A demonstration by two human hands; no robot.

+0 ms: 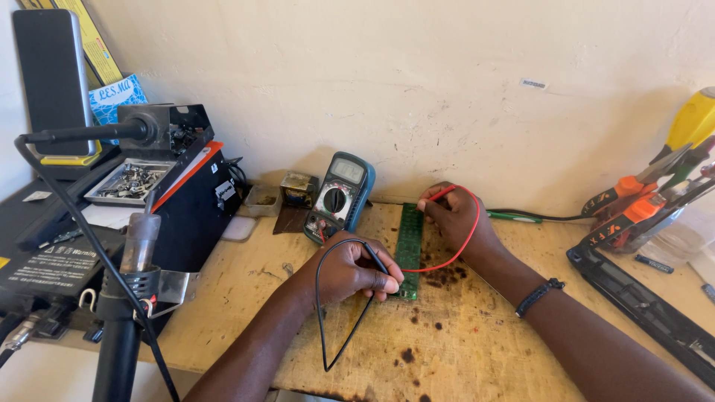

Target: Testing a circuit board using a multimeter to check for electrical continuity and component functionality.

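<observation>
left hand (350,269) grip closed on black probe (378,263), tip at near end of green circuit board (408,249) | board lay mid-bench (246,298), just right of multimeter (339,197) | right hand (453,216) grip pinched red probe (441,195) at board's far end

The desk (484,350) is pale yellowish wood, speckled with dark brown burn marks toward six o'clock. A narrow green circuit board (408,242) lies at its middle. At eleven o'clock of the board stands a teal-cased multimeter (340,195) with a grey screen and black dial. A black lead (325,313) loops at seven o'clock, a red lead (465,238) curves at three o'clock. Orange-handled pliers (633,195) and a yellow handle (693,119) sit at two o'clock. The wall (447,89) is cream.
</observation>
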